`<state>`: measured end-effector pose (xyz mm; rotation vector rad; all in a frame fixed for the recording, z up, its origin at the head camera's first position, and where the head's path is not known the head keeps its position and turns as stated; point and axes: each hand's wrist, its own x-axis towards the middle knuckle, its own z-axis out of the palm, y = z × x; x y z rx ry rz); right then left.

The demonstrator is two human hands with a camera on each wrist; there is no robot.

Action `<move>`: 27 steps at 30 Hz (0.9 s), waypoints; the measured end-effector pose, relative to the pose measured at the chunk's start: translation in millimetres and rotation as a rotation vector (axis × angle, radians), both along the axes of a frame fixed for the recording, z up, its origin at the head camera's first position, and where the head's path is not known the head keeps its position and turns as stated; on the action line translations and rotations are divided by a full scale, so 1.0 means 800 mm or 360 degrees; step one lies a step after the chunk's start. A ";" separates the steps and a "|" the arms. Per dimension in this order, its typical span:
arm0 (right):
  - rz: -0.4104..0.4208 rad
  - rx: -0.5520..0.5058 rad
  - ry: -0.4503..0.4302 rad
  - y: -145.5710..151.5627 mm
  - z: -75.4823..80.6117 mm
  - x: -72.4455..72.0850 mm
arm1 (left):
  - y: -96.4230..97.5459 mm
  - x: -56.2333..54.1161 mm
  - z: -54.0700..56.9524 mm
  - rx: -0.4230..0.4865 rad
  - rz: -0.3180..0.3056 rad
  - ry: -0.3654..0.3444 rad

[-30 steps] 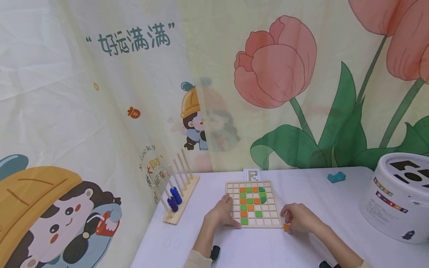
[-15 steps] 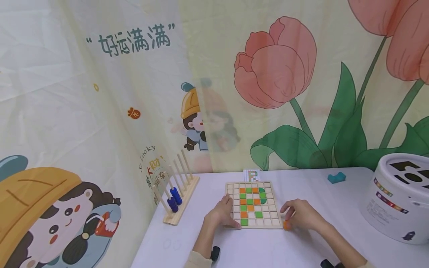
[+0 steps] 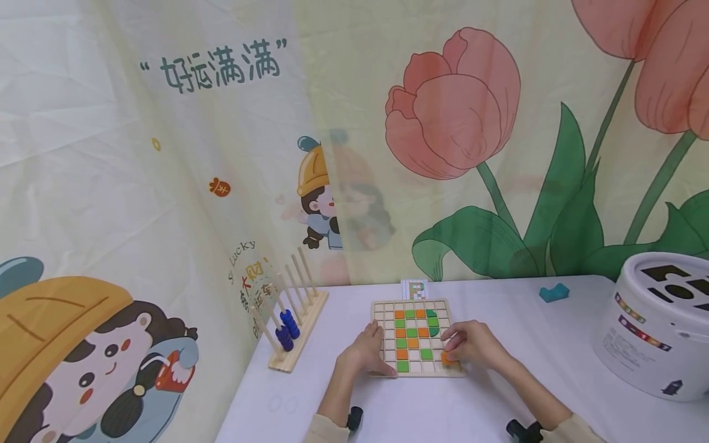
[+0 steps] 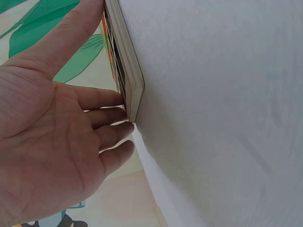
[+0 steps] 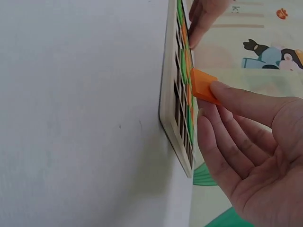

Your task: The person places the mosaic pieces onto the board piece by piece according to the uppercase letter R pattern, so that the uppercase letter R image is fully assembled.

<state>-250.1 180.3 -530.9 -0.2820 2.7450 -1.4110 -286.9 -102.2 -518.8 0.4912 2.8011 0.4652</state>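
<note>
A square wooden grid board (image 3: 426, 374) lies on the table, with orange and green tiles and darker green curved pieces set in some of its cells. My left hand (image 3: 362, 352) rests against the board's left side, thumb at the near corner. In the left wrist view, the fairly straight fingers of that hand (image 4: 61, 123) touch the board's edge. Between thumb and fingers my right hand (image 3: 475, 346) pinches an orange square tile (image 5: 202, 84), held just over the right part of the board.
Behind the board lies a small pattern card (image 3: 415, 289). A wooden peg rack (image 3: 301, 344) with blue beads stands to the left. A teal piece (image 3: 554, 293) lies at the back right, near a large white bucket (image 3: 637, 344). Printed curtains hang behind the table.
My right hand has picked up the orange tile from the table beside the board and carried it leftward over the board. The left hand has stayed in place.
</note>
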 end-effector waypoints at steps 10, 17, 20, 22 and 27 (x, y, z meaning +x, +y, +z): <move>-0.0002 0.0006 -0.0019 -0.016 -0.011 0.000 | 0.002 -0.001 -0.003 0.0010 -0.0013 -0.0019; -0.0075 0.0190 -0.0071 -0.024 -0.018 -0.003 | -0.002 -0.001 -0.003 0.0010 -0.0001 -0.0007; -0.0101 0.0216 -0.0084 -0.027 -0.017 -0.002 | -0.003 0.000 -0.002 0.0003 0.0006 -0.0013; -0.0100 0.0223 -0.0077 -0.028 -0.016 -0.001 | -0.003 0.000 -0.003 -0.0008 0.0014 -0.0023; -0.0101 0.0195 -0.0045 -0.027 -0.011 0.003 | -0.002 -0.001 -0.005 -0.0001 0.0001 -0.0013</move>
